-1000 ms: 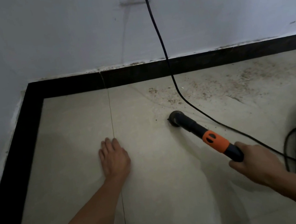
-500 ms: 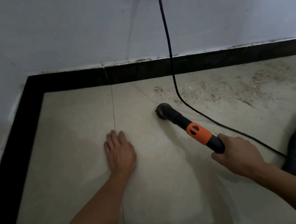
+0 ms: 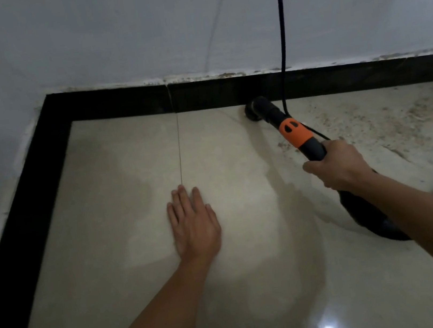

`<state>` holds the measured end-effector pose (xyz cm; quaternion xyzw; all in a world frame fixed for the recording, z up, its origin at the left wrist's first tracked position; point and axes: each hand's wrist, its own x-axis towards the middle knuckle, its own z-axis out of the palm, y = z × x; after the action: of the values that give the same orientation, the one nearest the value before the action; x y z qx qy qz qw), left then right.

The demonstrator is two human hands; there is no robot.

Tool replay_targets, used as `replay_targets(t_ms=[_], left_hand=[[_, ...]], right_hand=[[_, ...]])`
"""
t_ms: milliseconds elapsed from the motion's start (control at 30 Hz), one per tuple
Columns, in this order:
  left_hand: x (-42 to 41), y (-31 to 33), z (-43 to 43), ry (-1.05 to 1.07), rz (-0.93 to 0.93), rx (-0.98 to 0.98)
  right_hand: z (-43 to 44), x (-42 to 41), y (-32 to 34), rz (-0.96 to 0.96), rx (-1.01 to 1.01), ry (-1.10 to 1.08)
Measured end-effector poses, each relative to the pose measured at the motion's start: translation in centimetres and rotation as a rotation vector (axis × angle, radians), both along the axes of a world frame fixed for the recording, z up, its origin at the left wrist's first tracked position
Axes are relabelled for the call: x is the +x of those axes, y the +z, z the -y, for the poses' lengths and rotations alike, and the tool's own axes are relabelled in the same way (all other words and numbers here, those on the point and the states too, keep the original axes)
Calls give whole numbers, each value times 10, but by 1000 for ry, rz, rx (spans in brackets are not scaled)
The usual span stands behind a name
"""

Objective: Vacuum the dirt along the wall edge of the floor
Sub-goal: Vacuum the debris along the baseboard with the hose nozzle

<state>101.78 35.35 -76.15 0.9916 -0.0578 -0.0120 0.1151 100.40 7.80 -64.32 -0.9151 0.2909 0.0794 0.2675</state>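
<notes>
pale floor tiles (image 3: 124, 233) meet a black skirting (image 3: 365, 75) under a white wall (image 3: 133, 30), close to a corner. our right hand (image 3: 336, 168) has its fingers wrapped round the black vacuum wand (image 3: 311, 149) just behind the orange collar (image 3: 296, 133). the nozzle (image 3: 253, 110) sits on the floor, hard against the skirting. our left hand (image 3: 193, 223) lies flat on the tile with fingers straight, holding nothing.

the dirt (image 3: 388, 121) is a gritty band along the wall edge to the right of the nozzle, running out of view. we judge the edge pass is only starting, since tiles left of the nozzle look clean and most grit looks untouched. next, we think, the nozzle must slide right along the skirting, kept low.

the power cord (image 3: 280, 27) hangs down the wall just beside the nozzle and passes behind the wand, so it could snag. the hose (image 3: 363, 215) loops beneath our right forearm. to the left the floor lies open as far as the corner.
</notes>
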Motion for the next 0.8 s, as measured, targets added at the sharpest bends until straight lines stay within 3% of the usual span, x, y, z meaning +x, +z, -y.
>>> replay_targets(t_ms=[200, 367, 500, 800], left_hand=[[-9, 1, 2, -12, -6, 8], [-9, 1, 3, -14, -25, -4], [-9, 3, 5, -15, -30, -3], [-10, 5, 3, -25, -39, 17]], right_hand=[[-22, 6, -12, 15, -59, 148], [-2, 9, -6, -25, -151, 84], [16, -17, 3, -44, -103, -10], [-31, -37, -3, -68, -109, 213]])
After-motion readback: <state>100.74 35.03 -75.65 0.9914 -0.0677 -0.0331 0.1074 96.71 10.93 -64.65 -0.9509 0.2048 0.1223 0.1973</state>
